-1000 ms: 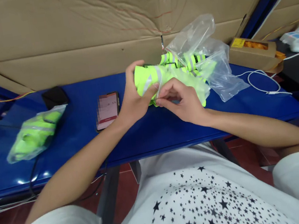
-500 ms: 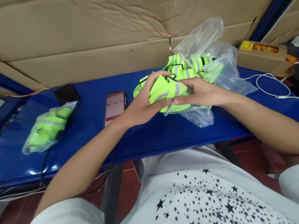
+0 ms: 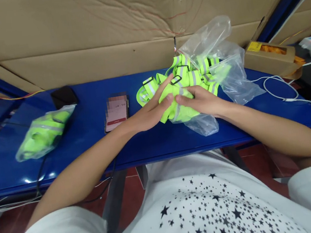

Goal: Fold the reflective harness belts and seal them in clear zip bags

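Note:
Between my hands is a bundle of fluorescent yellow-green reflective straps (image 3: 182,109) with grey bands, folded into a wad. My left hand (image 3: 156,108) grips its left side, thumb pressing on top and a finger stretched along the far edge. From the other side my right hand (image 3: 201,100) clasps the wad, its thumb close to the left thumb. A clear plastic bag (image 3: 203,125) pokes out beneath the bundle; how much of the wad it covers is hidden. Just behind lie more loose reflective straps (image 3: 193,75) with black buckles.
Crumpled clear bags (image 3: 237,77) lie right of the straps on the blue table (image 3: 148,145). Leftward are a phone (image 3: 117,112), a bagged strap bundle (image 3: 45,133) and a black object (image 3: 64,97). An open cardboard box (image 3: 272,60) and white cable (image 3: 281,88) are at the right.
Both thumbs have moved up over the top of the wad, and my left finger now lies straighter. The wad has tipped and more of the buckled straps behind it shows.

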A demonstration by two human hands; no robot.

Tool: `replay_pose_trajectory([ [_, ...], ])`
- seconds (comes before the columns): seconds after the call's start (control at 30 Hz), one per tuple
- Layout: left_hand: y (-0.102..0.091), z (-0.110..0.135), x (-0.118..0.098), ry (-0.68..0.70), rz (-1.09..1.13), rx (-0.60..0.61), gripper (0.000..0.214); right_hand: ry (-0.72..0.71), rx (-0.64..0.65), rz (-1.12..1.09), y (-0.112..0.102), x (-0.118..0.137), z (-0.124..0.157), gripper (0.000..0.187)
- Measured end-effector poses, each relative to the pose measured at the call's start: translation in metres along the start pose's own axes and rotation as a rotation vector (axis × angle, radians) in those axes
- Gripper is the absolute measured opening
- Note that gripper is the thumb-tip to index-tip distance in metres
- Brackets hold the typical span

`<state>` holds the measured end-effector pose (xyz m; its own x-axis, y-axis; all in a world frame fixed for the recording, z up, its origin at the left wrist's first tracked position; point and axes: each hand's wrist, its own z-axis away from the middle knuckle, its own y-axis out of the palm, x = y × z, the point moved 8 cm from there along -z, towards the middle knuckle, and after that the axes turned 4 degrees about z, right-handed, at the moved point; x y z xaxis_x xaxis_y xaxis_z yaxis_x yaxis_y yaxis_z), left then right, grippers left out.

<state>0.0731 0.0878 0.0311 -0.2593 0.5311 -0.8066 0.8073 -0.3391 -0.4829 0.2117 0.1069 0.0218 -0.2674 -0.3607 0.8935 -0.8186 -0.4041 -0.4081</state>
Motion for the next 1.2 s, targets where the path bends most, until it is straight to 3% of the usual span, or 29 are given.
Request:
replay_pose_trajectory([
  [0.1,-0.021,0.001,-0.018,0.117,-0.134,-0.263,0.064,0.094,-0.055,-0.243,0.006,-0.008,-0.001,0.062],
  [0.17,-0.027,0.001,-0.024,0.129,-0.195,-0.328,0.055,0.147,-0.075,-0.37,0.011,-0.014,0.0,0.065],
  [0.37,-0.014,-0.001,-0.029,0.19,-0.11,-0.141,0.043,0.068,-0.051,-0.355,0.017,-0.017,0.006,0.059],
  [0.47,-0.01,-0.001,-0.029,0.189,-0.082,-0.082,0.044,0.01,-0.094,-0.189,0.012,-0.013,0.007,0.065],
  [0.63,-0.003,0.001,-0.03,0.215,-0.179,-0.024,0.068,-0.042,-0.199,0.127,0.005,-0.003,0.01,0.083],
  [0.73,-0.002,0.002,-0.027,0.213,-0.176,0.015,0.057,-0.032,-0.222,0.203,0.004,-0.001,0.013,0.087],
  [0.87,0.003,0.001,-0.019,0.196,-0.097,0.106,0.046,0.037,-0.111,0.184,0.01,0.0,0.016,0.086],
  [0.97,0.005,-0.003,-0.006,0.083,-0.025,0.108,0.051,0.108,-0.015,0.103,0.011,-0.002,0.013,0.082],
  [1.1,-0.018,-0.01,-0.006,0.055,-0.102,0.025,0.071,0.099,-0.027,-0.051,0.006,-0.009,0.003,0.073],
  [1.2,-0.067,-0.009,-0.014,0.111,-0.43,-0.077,0.077,0.104,-0.117,-0.134,0.001,-0.02,-0.002,0.068],
])
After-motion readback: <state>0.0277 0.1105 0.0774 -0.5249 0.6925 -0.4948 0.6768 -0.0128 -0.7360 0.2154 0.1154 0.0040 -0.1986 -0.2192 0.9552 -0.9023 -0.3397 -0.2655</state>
